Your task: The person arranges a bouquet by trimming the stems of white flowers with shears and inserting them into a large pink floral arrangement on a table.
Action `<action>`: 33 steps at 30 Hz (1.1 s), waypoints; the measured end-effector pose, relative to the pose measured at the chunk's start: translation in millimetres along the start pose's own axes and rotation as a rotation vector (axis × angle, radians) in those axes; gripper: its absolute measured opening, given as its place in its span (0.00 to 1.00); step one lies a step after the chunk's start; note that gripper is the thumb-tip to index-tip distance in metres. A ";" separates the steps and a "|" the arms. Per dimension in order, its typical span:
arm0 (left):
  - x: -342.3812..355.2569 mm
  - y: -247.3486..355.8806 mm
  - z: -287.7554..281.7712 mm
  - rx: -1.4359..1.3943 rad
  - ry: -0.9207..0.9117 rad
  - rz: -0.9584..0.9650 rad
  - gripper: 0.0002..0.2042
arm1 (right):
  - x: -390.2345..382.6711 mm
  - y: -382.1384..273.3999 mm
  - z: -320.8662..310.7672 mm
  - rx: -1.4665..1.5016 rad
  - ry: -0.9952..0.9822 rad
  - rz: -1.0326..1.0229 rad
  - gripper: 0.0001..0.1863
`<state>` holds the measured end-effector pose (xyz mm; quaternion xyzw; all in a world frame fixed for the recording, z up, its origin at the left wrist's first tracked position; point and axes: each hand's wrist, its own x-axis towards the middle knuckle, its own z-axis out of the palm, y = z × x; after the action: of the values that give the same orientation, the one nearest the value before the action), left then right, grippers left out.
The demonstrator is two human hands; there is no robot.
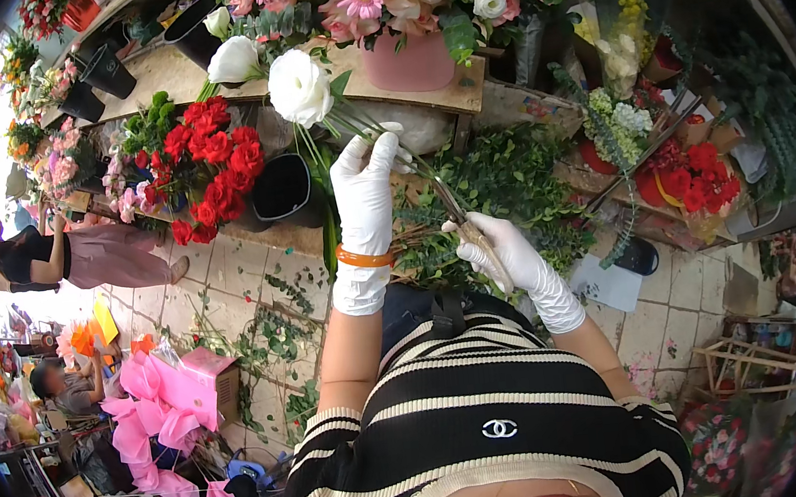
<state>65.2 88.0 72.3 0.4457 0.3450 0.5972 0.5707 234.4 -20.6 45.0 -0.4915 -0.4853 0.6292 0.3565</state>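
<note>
scissors (469, 223) blades lost among stems, handle buried in right hand (503, 249). white flower (299, 86) stems hidden behind left hand (365, 194). pink pot (410, 63) rim covered by blooms. far-left people tiny, blurred; corners black.

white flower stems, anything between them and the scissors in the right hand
Nothing visible. The left hand grips the white flower stems, and the scissors held by the right hand already reach the lower stems just right of that hand.
</note>
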 end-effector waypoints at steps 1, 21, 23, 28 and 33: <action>-0.3 0.0 -1.1 0.010 0.007 0.000 0.07 | -0.4 0.4 0.7 0.001 0.008 0.005 0.23; -23.4 8.0 2.8 -0.024 -0.074 -0.041 0.10 | 53.0 5.0 12.9 0.103 0.528 -0.485 0.15; -18.1 16.0 -6.3 -0.025 -0.089 -0.053 0.10 | 49.2 -16.6 17.7 0.245 0.448 -0.471 0.17; -5.5 15.8 -24.1 -0.095 -0.211 -0.068 0.09 | 51.6 -38.8 34.6 0.252 0.394 -0.422 0.22; 17.6 25.6 -50.4 0.009 -0.267 0.023 0.12 | 69.6 -44.9 46.6 0.184 0.454 -0.399 0.23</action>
<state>9.9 107.4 79.9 0.5278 0.2635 0.5375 0.6026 169.9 44.0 71.3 -0.4802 -0.4210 0.4625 0.6151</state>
